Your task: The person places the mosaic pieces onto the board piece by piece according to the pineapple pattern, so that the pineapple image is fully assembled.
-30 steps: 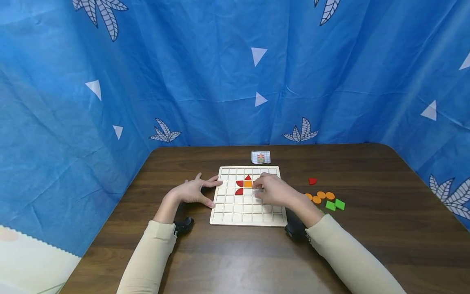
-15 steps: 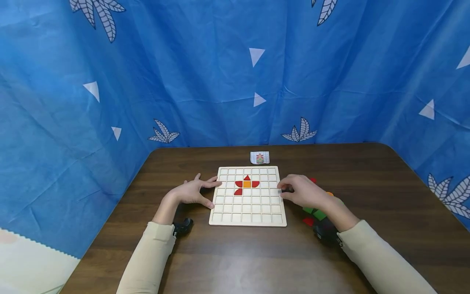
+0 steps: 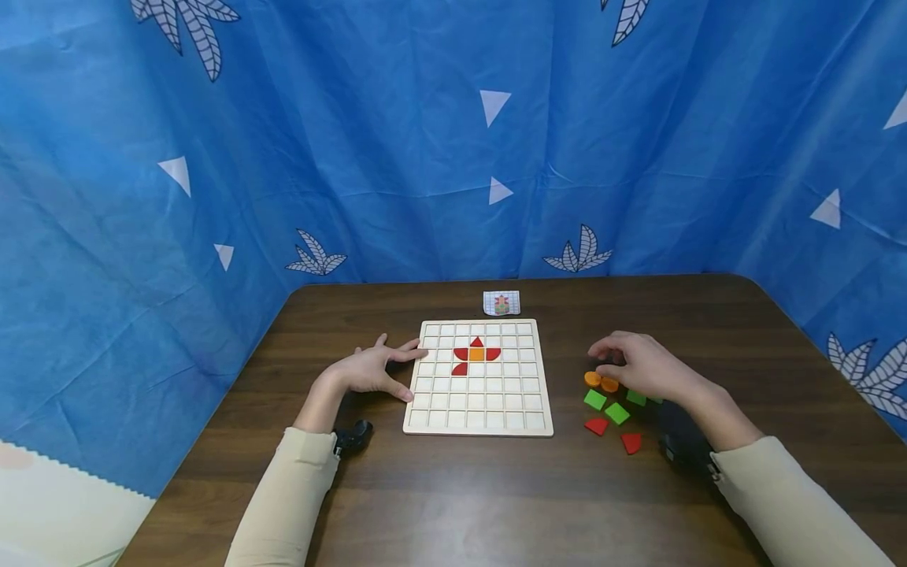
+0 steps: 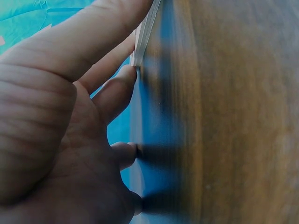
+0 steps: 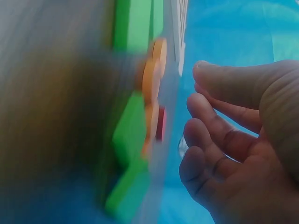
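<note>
A pale gridded board (image 3: pixel 503 405) lies on the table. On it, an orange square (image 3: pixel 477 355) has a red triangle (image 3: pixel 477 342) above it and red quarter circles (image 3: pixel 460 354) (image 3: pixel 493 355) on both sides. Another red quarter circle (image 3: pixel 460 369) sits lower left. My left hand (image 3: pixel 368 370) rests at the board's left edge, fingers spread, with thumb and fingertips touching it; the left wrist view shows the board's thin edge (image 4: pixel 148 35) there. Over the loose pieces hovers my right hand (image 3: pixel 641 364), its fingers bent loosely and nothing between them in the right wrist view.
Beneath and beside the right hand are orange discs (image 3: pixel 592 379), several green squares (image 3: pixel 617 413) and red quarter circles (image 3: pixel 597 426). A small printed pattern card (image 3: pixel 501 303) lies behind the board. A blue curtain (image 3: pixel 425 157) hangs beyond the table's far edge.
My right hand has left the board and moved right to the loose pieces. The red quarter circle right of the orange square now shows uncovered. My left hand has stayed put.
</note>
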### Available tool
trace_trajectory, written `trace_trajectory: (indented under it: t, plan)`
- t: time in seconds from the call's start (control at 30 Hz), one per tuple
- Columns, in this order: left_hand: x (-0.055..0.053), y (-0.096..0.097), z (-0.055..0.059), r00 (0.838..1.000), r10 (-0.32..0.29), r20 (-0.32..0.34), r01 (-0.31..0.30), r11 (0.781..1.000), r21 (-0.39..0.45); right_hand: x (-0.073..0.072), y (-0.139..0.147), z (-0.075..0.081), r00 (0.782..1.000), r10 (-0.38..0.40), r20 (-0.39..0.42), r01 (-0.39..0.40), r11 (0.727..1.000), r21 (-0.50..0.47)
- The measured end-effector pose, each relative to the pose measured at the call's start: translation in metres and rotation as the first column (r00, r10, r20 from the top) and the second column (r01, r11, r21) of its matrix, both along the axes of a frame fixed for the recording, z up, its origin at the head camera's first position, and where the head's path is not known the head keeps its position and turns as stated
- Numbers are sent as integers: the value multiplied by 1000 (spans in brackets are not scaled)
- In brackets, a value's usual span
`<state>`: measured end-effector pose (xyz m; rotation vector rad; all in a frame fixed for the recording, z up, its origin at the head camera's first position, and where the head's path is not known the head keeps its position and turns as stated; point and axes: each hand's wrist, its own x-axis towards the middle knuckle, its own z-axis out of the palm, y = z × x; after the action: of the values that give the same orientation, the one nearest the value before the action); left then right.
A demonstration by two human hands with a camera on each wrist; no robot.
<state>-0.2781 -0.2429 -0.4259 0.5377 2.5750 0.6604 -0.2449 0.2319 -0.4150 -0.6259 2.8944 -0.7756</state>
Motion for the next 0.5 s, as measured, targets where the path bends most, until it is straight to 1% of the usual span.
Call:
trace_trajectory:
  t: [0.23, 0.37, 0.5]
  plan:
    - [1, 0, 1, 1000, -6, -3, 6, 1000, 3, -5, 39, -3, 999, -34, 39, 34, 999, -18]
    - [0, 0, 1, 1000, -7, -1, 7, 1000, 2, -9, 58, -8, 997, -26, 67, 27, 1000, -7]
    - [0, 0, 0, 1000, -3, 2, 3, 1000, -2, -12, 69, -14, 997, 7, 73, -7, 1000, -3]
